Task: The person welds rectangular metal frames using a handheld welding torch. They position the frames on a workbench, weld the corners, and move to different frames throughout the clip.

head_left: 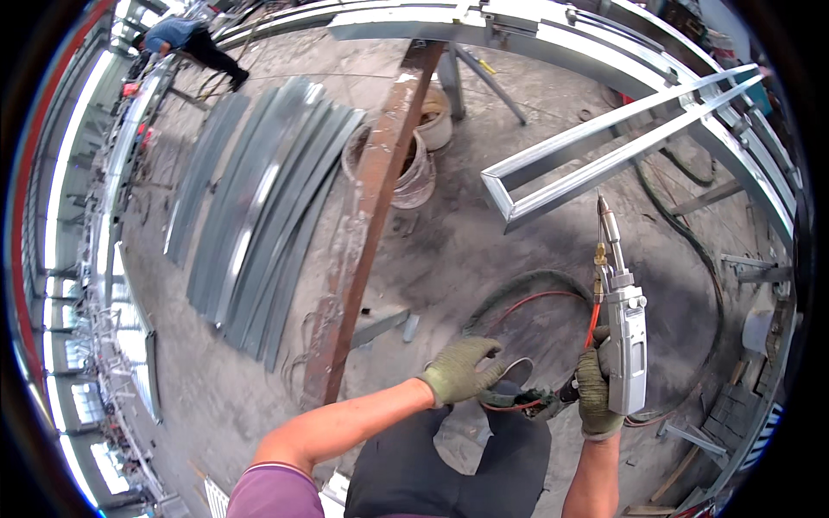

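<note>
Right hand point(596, 393), gloved, right of lower centre: fingers closed around the body of a silver handheld tool point(628, 350). The tool stands nearly upright in the frame, nozzle upward; the tip appears just under the lower rail of a metal frame point(604, 166) at upper right, contact not determinable. Left hand point(462, 371), gloved, lower centre: fingers loosely curled, half open, nothing visible in its grasp, well apart from the tool.

Edges: a rusty beam point(373, 216) runs diagonally from upper centre to lower left of centre; grey metal strips point(268, 207) lie left of it. Concrete floor point(449, 246) shows between the beam and the metal frame's squared end. A dark hose point(715, 293) curves along the right, narrowing the floor there. Buckets point(414, 186) stand against the beam's right side.
</note>
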`<state>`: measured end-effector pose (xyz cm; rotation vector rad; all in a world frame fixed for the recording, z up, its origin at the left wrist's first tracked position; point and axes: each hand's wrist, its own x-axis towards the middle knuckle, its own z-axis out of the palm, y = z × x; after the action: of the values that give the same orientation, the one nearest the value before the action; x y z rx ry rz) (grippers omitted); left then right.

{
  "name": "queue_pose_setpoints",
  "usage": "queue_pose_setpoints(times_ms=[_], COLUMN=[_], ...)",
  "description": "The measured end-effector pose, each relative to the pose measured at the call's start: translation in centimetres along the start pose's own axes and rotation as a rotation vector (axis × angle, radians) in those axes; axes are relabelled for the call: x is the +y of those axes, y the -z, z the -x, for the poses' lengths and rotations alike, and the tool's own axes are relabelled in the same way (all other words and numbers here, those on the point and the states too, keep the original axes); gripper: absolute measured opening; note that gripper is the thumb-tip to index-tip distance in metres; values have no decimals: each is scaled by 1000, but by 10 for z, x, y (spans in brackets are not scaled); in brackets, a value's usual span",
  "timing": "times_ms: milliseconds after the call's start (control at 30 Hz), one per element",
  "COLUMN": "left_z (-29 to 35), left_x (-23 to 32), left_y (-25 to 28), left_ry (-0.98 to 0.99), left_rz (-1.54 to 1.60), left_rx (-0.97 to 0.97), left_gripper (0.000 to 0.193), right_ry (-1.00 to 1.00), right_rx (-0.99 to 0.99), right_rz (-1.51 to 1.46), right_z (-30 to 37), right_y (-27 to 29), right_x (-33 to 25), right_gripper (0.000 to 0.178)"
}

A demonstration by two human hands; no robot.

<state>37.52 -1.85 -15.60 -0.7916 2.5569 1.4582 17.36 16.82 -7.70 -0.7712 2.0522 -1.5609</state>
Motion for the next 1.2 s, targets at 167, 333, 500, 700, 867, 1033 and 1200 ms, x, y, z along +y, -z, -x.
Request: queue_pose_setpoints(times_ms=[167,333,500,700,867,1033,1200], left_z=[-55,-100,-114,-122,-109,-103,-102], left_x=[-56,-72,-86,-77,-71,-78,-79], left_y=[23,48,49,41,35,28,25], left_ry=[-358,-719,-894,-1147,-1202,-1215,-1181], left_rz=[-208,-277,-293,-280,-316,-276,-281], left_rx=[223,424,449,381,217,207,188], left_gripper=[45,46,67,91,104,105,106], right_ry=[42,196,246,437,727,563,711], right_rx=[183,110,76,255,366,298,278], right_rz=[141,76,-186,-23,94,-129,37], right_z=[-8,-7,-15,-18,-28,-20,-27], right_y=[-28,-42,-76,-116,-139,-147,-147], right_x=[36,99,146,161,155,156,151], right_gripper=[27,38,42,30,22,23,21])
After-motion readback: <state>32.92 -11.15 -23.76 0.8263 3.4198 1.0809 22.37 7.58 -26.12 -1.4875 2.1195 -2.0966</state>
